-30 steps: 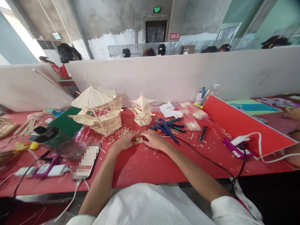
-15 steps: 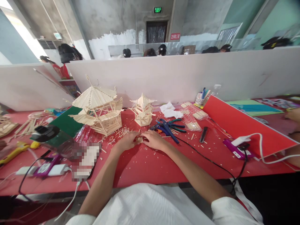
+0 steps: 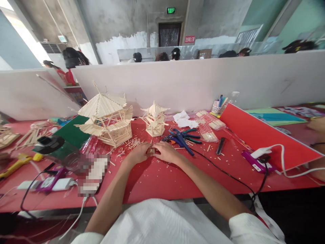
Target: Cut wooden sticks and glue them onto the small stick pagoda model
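In the head view we pinch a small toothpick piece (image 3: 150, 151) between our left hand (image 3: 137, 153) and right hand (image 3: 166, 151), fingers narrow around it, on the red worktop (image 3: 162, 179) before the small pavilion model (image 3: 154, 119). We judge that we are assembling it; the next move needs steady alignment. Its long axis we cannot tell.

Small pale wooden-stick piece (image 3: 151, 151), flat on the red table (image 3: 162, 179), pinched between both hands' fingertips
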The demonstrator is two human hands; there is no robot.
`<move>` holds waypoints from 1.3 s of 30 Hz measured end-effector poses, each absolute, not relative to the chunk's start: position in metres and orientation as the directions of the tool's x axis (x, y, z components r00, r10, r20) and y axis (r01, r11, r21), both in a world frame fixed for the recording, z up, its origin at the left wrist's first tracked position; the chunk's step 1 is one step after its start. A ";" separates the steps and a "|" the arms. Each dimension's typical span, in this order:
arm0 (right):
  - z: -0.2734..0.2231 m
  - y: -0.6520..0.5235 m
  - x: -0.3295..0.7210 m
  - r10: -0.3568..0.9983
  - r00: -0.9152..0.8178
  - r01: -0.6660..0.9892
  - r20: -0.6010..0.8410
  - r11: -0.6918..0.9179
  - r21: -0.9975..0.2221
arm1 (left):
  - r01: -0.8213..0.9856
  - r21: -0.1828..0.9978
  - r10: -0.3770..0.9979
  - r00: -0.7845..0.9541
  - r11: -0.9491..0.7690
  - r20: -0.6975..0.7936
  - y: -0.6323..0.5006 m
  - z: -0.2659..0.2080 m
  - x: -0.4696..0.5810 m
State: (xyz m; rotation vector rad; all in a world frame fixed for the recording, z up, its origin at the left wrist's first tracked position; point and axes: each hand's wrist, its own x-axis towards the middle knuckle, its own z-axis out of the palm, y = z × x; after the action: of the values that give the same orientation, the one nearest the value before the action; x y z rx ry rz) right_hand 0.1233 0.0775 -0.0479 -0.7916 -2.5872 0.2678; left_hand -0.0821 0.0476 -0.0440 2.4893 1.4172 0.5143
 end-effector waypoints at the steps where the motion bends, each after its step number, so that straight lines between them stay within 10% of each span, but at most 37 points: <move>1: -0.048 0.078 0.123 0.568 -0.751 0.488 0.336 0.821 -0.298 | 0.778 0.369 0.860 0.473 -0.509 0.189 0.047 -0.044 -0.082; 39: -0.047 0.077 0.124 0.597 -0.730 0.509 0.332 0.800 -0.319 | 0.683 0.555 0.863 0.486 -0.475 0.140 0.048 -0.040 -0.088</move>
State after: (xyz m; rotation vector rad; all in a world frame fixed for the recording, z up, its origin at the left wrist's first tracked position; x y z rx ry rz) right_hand 0.1240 0.0769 -0.0471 -0.8302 -2.5656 0.2879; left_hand -0.0882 0.0479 -0.0401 2.3074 1.2825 0.5696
